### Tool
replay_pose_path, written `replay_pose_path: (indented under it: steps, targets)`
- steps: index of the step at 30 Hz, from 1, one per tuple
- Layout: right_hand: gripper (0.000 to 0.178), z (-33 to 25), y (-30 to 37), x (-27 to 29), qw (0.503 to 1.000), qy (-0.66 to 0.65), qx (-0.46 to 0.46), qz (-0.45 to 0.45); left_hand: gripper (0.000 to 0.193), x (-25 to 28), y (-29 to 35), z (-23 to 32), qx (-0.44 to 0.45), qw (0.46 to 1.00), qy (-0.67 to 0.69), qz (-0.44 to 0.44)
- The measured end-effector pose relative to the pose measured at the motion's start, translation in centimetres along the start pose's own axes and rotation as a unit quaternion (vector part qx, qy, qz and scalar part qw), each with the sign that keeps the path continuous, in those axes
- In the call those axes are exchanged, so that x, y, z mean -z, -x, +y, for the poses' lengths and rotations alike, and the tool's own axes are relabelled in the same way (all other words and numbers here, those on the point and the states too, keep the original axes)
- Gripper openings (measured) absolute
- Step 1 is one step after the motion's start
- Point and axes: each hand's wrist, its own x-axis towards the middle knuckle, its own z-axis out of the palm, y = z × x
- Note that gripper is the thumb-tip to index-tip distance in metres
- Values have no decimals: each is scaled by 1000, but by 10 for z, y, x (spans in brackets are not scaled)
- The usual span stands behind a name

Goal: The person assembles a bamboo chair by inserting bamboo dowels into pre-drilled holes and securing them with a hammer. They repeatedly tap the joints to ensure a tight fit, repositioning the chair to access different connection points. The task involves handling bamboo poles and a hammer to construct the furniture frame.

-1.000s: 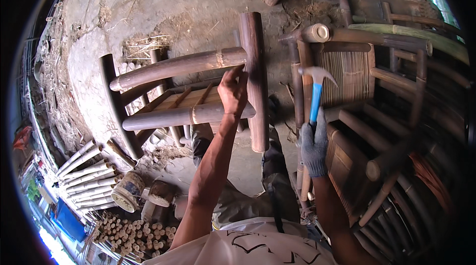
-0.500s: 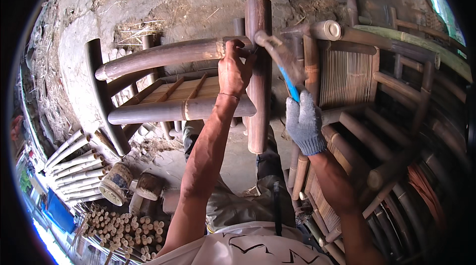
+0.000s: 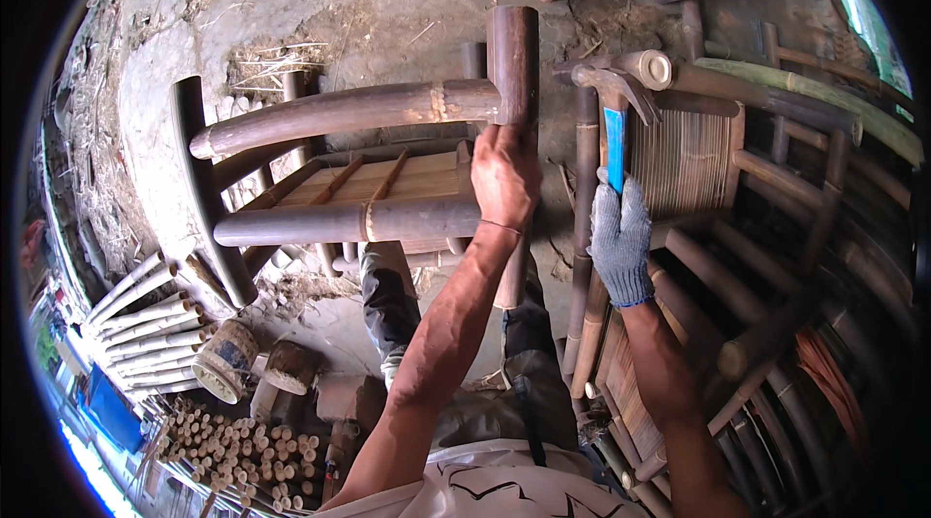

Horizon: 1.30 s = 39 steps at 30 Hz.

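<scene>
My bare left hand (image 3: 506, 178) is closed over the thick dark bamboo post (image 3: 514, 62) of a bamboo chair frame. It lies between the curved upper rail (image 3: 339, 115) and the straight lower rail (image 3: 310, 224); its fingertips are hidden. The upper rail's end meets the post just above my knuckles. In my gloved right hand (image 3: 621, 237) is a claw hammer (image 3: 615, 135) with a blue handle, its metal head pointing away from me. The hammer is held to the right of the post, apart from it. Behind the lower rail shows the slatted seat (image 3: 422, 178).
To the right stands another bamboo chair with a slatted panel (image 3: 684, 164), among many stacked bamboo frames. Cut bamboo pieces (image 3: 242, 450) are piled at lower left, beside pale poles (image 3: 145, 324) and a dirty bucket (image 3: 225, 363). Straw (image 3: 276, 62) lies on the floor.
My left hand has moved from the rail's joint down and right onto the post. The hammer has swung away from the joint to the right and now points upright.
</scene>
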Motion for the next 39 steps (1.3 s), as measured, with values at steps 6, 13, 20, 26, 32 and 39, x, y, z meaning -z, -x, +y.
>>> replay_pose_path:
  steps: [6, 13, 20, 26, 32, 39]
  targets:
    - [23, 8, 10, 2, 999, -42, -19, 2, 18, 0, -9, -24, 119, 984, 120, 53]
    - [23, 3, 7, -2, 998, 44, 40, -13, 18, 7, -22, -28, 51, 998, 18, 17]
    - [18, -15, 5, -7, 989, 86, 120, -10, 23, 11, -28, -24, 87, 996, 12, -11]
    - [19, -1, -19, -22, 956, 268, 85, -83, 20, 16, -32, -13, 114, 993, 11, -30]
    - [21, -19, 4, -4, 992, -109, -33, 50, 18, 20, -6, 4, 43, 991, 122, -34]
    - [19, -12, 2, 14, 954, -267, -120, 61, 12, 8, -45, -29, -36, 992, 124, 17]
